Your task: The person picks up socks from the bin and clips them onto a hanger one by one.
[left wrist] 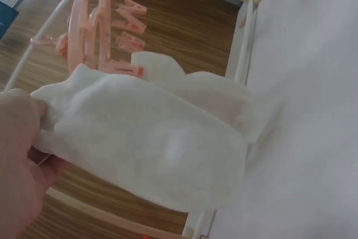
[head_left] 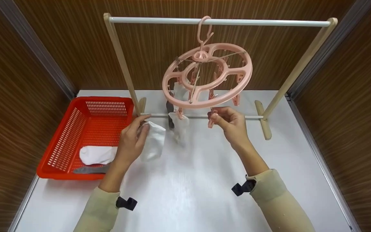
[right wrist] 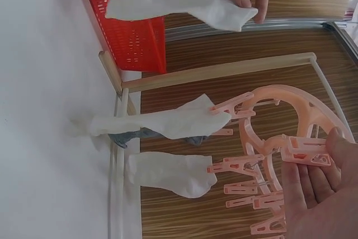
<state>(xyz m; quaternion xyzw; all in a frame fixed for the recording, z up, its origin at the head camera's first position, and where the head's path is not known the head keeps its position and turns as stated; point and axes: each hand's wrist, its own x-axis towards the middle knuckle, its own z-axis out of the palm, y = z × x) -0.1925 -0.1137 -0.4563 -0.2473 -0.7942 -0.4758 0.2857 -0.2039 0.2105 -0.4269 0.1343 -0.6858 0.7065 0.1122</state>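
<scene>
A white sock [head_left: 155, 141] hangs by its cuff from my left hand [head_left: 133, 138], pinched between thumb and fingers; it fills much of the left wrist view. With thumb and fingers my right hand [head_left: 232, 124] holds a pink clothespin [right wrist: 306, 151] on the near rim of a round pink drying hanger [head_left: 201, 104]. From other clips of that hanger hang a white sock [right wrist: 173, 120], a second white sock [right wrist: 170, 173] and a grey sock [right wrist: 142, 135]. The grey one is partly hidden behind the front white one.
A white rod [head_left: 159, 21] on a wooden stand [head_left: 121, 58] carries the hanger by its hook. At left, a red basket [head_left: 56, 129] contains a white sock [head_left: 97, 154] and a grey sock [head_left: 90, 169]. Brown panels [head_left: 349, 80] enclose the white table [head_left: 185, 199].
</scene>
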